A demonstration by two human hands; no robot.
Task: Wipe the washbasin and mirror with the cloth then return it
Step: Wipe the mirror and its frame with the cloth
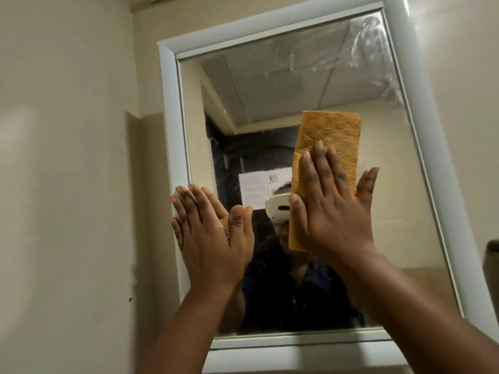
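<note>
Against the glass, the right hand (pixel 328 209) lies flat with fingers straight and spread, pressing the folded orange cloth (pixel 328 147) onto the mirror (pixel 270 103); no curled grip shows. The cloth stands upright, its upper half clear above the fingertips. The left hand (pixel 210 225) rests open, palm on the mirror's left edge beside the white frame (pixel 168 117). Smears, possibly wet streaks, mark the upper right glass.

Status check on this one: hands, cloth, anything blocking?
Right hand flat, pressing orange cloth to mirror. Left hand flat at mirror's left edge. Nothing blocking.
</note>
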